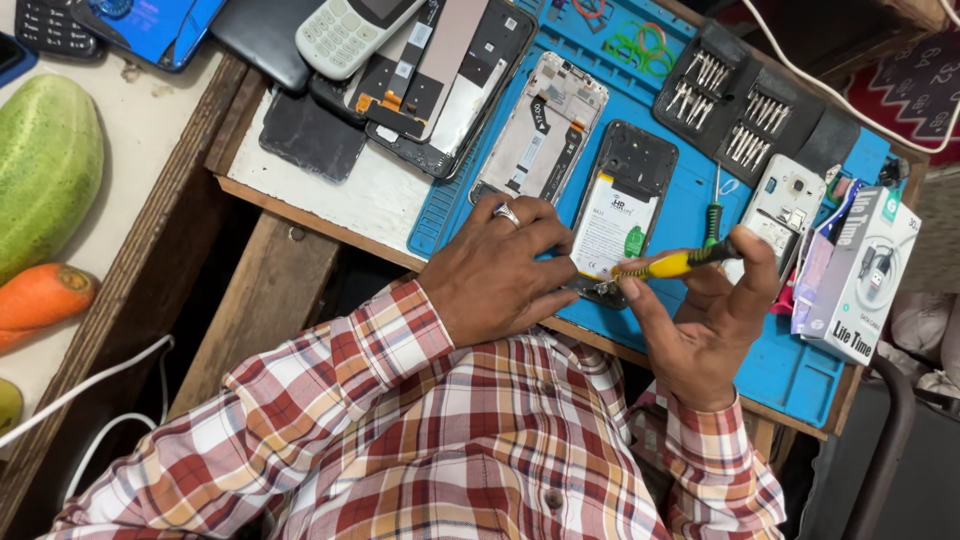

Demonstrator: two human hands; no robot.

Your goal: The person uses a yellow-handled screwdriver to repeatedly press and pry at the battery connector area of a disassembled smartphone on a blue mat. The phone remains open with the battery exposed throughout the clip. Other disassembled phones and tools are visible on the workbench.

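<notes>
I count two hands at work, both mine as the camera sits. My left hand [497, 268] lies flat-curled on the blue work mat [790, 370], its fingers pressed together on the lower edge of the opened phone [620, 212], pinning it down; one ring shows on that hand. My right hand [708, 318] is clamped around one yellow-handled screwdriver [672, 264], thumb and fingers pinched on the handle, the shaft lying nearly level with its tip at the bottom corner of that phone, just beside my left fingertips.

The opened phone lies back-off on the mat, near its front edge, with one white battery showing inside the dark frame. Just to its left lies one bare white phone frame [541, 130], also on the mat. Further left, on the white board, I see one larger dark phone shell with a screen panel [440, 75] laid on it, one dark flat cover [312, 135], and one pale keypad phone [345, 32] resting over them. That makes one keypad phone and three stripped smartphone bodies that I can count.

To the right of the opened phone stands one green-handled screwdriver [712, 215], and beyond it one small white phone back [783, 205]. One black bit case [745, 105] lies open above, with four rows of bits. One white boxed cable pack [862, 275] sits at the mat's right end.

On the far left bench I count one green papaya [42, 165] and one carrot [40, 300]. Both sleeves are red-and-cream check.
</notes>
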